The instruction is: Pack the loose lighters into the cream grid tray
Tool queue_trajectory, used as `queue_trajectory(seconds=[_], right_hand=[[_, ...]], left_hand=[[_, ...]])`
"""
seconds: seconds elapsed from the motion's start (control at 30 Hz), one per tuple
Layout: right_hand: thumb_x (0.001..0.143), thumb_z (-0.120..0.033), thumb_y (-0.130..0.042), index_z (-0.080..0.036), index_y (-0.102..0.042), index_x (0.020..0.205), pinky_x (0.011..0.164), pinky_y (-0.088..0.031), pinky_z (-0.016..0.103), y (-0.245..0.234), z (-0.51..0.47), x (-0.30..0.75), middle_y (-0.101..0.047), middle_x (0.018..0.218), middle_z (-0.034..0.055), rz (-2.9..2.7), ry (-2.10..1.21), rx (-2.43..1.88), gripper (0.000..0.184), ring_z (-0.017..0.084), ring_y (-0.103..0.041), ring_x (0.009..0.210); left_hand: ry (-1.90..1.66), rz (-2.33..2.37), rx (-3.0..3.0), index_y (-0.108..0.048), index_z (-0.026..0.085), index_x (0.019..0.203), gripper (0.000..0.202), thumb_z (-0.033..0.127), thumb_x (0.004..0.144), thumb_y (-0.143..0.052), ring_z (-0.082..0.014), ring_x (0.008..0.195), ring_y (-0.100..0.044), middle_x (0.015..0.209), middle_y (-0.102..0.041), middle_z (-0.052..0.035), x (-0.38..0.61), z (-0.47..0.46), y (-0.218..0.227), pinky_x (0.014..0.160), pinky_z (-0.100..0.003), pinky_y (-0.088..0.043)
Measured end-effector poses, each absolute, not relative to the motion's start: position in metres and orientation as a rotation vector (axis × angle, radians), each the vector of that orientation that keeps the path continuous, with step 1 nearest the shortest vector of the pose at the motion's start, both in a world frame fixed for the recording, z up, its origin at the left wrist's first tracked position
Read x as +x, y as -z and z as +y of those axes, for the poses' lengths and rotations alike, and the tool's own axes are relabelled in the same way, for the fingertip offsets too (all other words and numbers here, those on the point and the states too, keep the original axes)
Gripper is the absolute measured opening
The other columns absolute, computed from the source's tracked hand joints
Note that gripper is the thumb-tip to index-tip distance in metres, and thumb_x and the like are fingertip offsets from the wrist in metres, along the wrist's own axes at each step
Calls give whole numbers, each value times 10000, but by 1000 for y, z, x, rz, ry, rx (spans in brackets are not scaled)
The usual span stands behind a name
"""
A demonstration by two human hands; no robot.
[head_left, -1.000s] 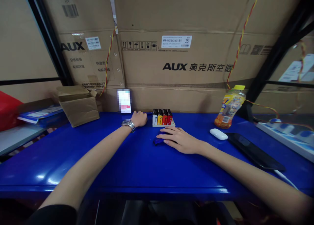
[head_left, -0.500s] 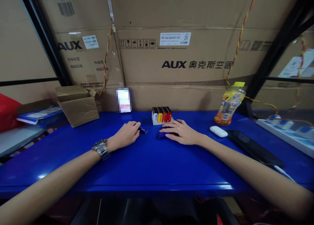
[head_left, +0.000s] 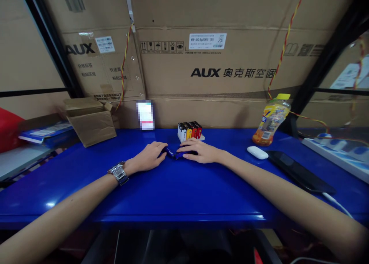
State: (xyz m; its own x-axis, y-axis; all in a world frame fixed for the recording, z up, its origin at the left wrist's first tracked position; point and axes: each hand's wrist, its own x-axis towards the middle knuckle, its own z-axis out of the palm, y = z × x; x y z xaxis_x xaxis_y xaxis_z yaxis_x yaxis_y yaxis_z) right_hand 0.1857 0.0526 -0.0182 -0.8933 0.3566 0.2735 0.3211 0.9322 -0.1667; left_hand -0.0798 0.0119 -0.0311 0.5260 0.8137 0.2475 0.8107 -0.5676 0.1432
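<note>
My left hand (head_left: 150, 155), a metal watch on its wrist, rests low over the blue table and is closed on a dark blue lighter (head_left: 170, 152) between thumb and fingers. Opposite it, my right hand (head_left: 199, 150) grips a second blue lighter (head_left: 180, 155), partly covered by its fingers. The ends of these two lighters meet or nearly touch; I cannot tell which. Just behind my right hand stands a white tray (head_left: 203, 137) packed with upright lighters, whose front ones are white, yellow, orange and red.
Behind the table (head_left: 161, 195) rise large cardboard boxes (head_left: 230, 91). A phone with a blurred screen (head_left: 145, 115) leans there, left of the tray. An open carton (head_left: 93, 127) stands left; a drink bottle (head_left: 272, 120), white earbud case (head_left: 257, 152) and black phone-like device (head_left: 300, 171) are right.
My right hand has moved left with its lighter, bringing it up to the one in my left hand. The lighter tray now sits slightly turned. My left hand has hardly moved.
</note>
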Motion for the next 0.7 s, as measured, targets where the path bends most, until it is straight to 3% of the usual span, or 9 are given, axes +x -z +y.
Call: queue_trajectory(seconds=[0.27,0.33,0.4,0.47,0.57,0.7], right_hand=[[977,-478,-344,-296,-409,1426,1060,-307,468,11,49,191,-464,1453,43,-2721,-141,-665,489,236,-418,1314],[987,-457,-309,-254,-549,1310,1003,-358,441,8,51,197,-592,1321,59,-2636,-84,-777,451,238,-522,1204],[992,-427,-279,-194,-682,1065,888,-420,398,8,57,203,-704,1062,82,-2518,-12,-978,472,230,-623,985],[981,-387,-292,-170,-699,897,790,-440,373,10,66,211,-711,881,94,-2359,65,-1228,469,227,-634,839],[944,-336,-364,-183,-695,929,789,-442,376,18,81,222,-707,931,111,-2171,89,-1500,365,258,-613,927],[944,-354,-367,-177,-703,859,822,-449,376,28,92,229,-713,935,121,-2286,-85,-1506,389,252,-619,940]], left_hand=[[-468,1485,2736,-548,154,1233,419,387,926,-384,-268,1038,-512,1158,-570,-141,-83,10,27,902,-436,-417],[-469,1486,2730,-581,156,1164,389,394,921,-393,-263,1007,-511,1112,-572,-134,-83,9,26,880,-422,-420],[-458,1491,2714,-587,153,1108,370,407,920,-395,-260,983,-511,1083,-569,-128,-83,8,24,860,-416,-423],[-458,1490,2689,-571,156,1075,351,421,919,-401,-250,956,-520,1067,-566,-117,-83,7,21,844,-407,-428],[-516,1467,2623,-547,164,1024,308,426,906,-433,-220,885,-549,1024,-574,-96,-83,6,17,804,-377,-444],[-722,1477,2494,-538,159,979,284,418,875,-486,-195,817,-568,939,-597,-81,-80,7,14,749,-339,-464]])
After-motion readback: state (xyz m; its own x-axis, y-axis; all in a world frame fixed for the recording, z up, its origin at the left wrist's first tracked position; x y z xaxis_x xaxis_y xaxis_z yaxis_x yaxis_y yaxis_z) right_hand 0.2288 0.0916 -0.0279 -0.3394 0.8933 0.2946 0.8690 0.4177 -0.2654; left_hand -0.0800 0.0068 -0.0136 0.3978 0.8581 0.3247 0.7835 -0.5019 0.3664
